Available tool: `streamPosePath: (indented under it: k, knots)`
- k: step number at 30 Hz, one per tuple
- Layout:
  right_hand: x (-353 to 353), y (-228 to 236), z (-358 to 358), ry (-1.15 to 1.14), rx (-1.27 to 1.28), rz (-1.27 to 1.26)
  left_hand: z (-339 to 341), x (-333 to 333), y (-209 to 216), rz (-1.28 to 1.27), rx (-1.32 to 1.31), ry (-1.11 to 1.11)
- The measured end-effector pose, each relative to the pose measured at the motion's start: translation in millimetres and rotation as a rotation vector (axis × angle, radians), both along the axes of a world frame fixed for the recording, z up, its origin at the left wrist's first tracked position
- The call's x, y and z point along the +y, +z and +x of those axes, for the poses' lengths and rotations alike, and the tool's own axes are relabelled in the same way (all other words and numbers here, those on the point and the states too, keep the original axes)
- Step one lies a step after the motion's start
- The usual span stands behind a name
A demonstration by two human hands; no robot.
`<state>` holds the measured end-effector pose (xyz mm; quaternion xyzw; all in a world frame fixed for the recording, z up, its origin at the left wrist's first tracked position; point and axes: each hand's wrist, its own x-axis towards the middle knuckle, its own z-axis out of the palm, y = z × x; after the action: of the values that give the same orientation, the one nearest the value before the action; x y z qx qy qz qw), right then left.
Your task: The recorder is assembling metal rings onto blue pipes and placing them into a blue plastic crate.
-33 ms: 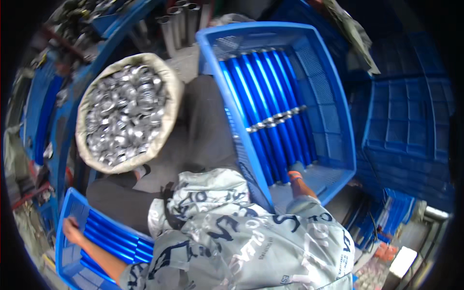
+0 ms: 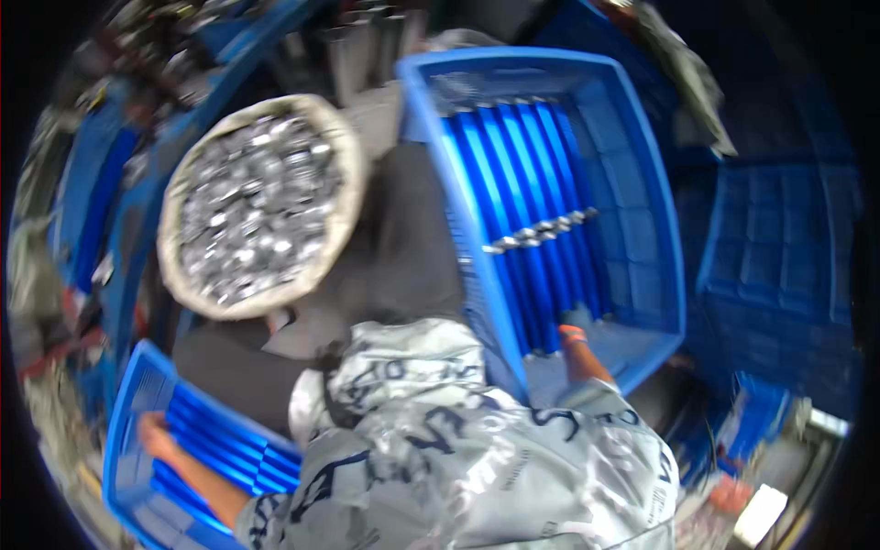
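My left hand point(image 2: 156, 433) reaches into a small blue crate point(image 2: 117, 484), beside the ends of several shiny blue tubes point(image 2: 220, 438). Its fingers are blurred, so a grip cannot be made out. On the other side, my right hand point(image 2: 576, 321), in a dark glove with an orange band at the wrist, is down in a larger blue crate point(image 2: 646, 211). It is at the near ends of the blue tubes point(image 2: 518, 174) there, its fingers hidden. Those tubes lie in two rows, with silvery ends meeting in the middle.
A pale sack point(image 2: 351, 192) full of small silvery metal rings or caps point(image 2: 257, 206) stands between the crates, by my legs. Metal tubes point(image 2: 357, 50) stand behind it. Blue crates point(image 2: 770, 229) are at the right, and a blue frame point(image 2: 147, 202) runs along the left.
The whole view has shifted slightly, so the crates and sack appear farther right. My left hand has moved a little from the crate's wall toward the tubes. My right hand stays at the tube ends.
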<state>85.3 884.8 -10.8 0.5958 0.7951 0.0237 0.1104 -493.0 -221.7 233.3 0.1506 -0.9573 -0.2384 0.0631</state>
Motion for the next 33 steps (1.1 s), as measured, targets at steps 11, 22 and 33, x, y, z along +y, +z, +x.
streamPosePath:
  k: [11, 22, 33]
  knots:
    - [-167, 309, -508, 1.019, 1.147, -0.441, 423, 121, -183, 0.653, -0.802, 0.789]
    - [-368, 261, -635, 2.043, 0.178, -0.349, 484, 70, -176, 0.569, -0.120, 0.662]
    - [-398, 353, -576, 0.657, 0.932, -1.994, 90, 287, 206, 0.103, 0.084, -0.300]
